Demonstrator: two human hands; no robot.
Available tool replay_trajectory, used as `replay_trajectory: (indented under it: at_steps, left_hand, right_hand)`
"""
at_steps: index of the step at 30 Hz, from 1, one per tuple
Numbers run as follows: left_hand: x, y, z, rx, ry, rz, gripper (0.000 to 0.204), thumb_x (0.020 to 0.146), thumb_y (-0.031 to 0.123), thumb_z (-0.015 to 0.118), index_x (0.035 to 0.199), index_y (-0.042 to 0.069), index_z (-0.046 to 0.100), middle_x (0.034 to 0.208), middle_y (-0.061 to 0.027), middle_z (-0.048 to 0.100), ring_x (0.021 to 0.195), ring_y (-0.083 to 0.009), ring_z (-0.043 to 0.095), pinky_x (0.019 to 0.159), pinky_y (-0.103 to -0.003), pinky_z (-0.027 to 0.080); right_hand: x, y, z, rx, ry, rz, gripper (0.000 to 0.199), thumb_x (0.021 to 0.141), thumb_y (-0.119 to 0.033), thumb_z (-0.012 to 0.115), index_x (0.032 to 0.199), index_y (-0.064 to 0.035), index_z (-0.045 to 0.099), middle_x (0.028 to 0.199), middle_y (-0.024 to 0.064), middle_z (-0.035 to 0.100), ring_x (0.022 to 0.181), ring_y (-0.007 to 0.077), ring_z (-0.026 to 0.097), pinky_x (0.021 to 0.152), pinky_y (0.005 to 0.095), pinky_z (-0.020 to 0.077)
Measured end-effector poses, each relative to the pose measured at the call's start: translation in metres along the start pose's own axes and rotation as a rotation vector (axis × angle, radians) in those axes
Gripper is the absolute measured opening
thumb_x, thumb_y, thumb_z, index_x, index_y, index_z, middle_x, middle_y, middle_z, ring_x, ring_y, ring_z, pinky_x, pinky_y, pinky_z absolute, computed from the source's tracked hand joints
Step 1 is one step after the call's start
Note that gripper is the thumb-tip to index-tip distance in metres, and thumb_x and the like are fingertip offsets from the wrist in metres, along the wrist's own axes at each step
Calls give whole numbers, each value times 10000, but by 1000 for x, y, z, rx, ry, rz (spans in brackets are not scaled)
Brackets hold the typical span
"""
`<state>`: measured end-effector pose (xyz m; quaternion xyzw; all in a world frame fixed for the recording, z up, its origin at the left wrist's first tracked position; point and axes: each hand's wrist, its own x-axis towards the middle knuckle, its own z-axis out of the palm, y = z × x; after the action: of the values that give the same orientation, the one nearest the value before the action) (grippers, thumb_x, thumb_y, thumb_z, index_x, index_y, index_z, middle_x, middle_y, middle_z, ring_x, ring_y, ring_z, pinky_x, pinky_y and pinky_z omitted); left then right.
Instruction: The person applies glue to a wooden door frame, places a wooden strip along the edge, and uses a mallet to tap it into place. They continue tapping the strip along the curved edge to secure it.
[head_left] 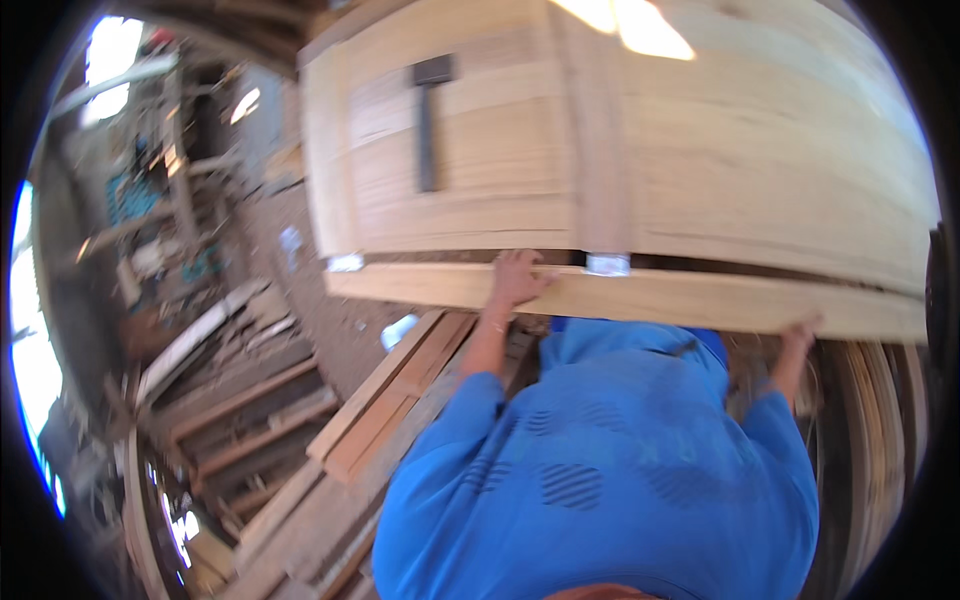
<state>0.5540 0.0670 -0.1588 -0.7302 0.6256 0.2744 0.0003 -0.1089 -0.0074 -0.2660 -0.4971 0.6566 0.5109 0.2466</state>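
Note:
A large panelled frame of pale wood (740,150) lies in front of me. Along its near side runs a long pale wooden rail (680,300), with a narrow dark gap between the two. Bright whitish tabs (607,264) bridge that gap, in line with the frame's cross pieces. My left hand (518,280) is closed over the rail, its fingers reaching across the top. Farther right, my right hand (803,332) grips the rail's near edge; some of its fingers are hidden. A dark hammer (427,130) rests on the left panel, its head toward the far side.
Stacked boards (375,410) extend from beside my left arm to the lower left. More upright-edged planks (870,430) stand at the right. Scrap timber (240,340) litters the left, near a pale blue-white object (399,332) on the dirt floor (310,240).

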Motion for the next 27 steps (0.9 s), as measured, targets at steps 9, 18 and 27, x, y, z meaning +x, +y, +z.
replay_trajectory:
  at_steps: [9,18,27]
  left_hand:
    - [-74,-77,48,-2017,902,-836,826,847,640,557,1363,30,347,1339,-182,468,1186,-359,499,965,-533,440]
    - [-47,-78,62,-1715,1109,-1434,943,846,691,477,1421,-23,256,1414,-213,394,1204,-368,500,978,-487,461]
    - [-44,-58,41,-1653,1033,-1366,953,855,740,394,1408,-34,328,1414,-200,428,1251,-349,456,1029,-433,410]
  right_hand:
    - [-39,-12,-17,2526,247,231,757,954,-627,278,1476,-79,266,1523,78,299,1338,261,350,1130,398,264]
    - [-17,0,-6,2475,224,187,765,948,-653,218,1478,-104,276,1524,81,299,1377,282,296,1145,434,228]
    - [7,14,12,2405,348,221,760,932,-650,274,1493,-138,261,1549,81,255,1410,268,249,1166,461,143]
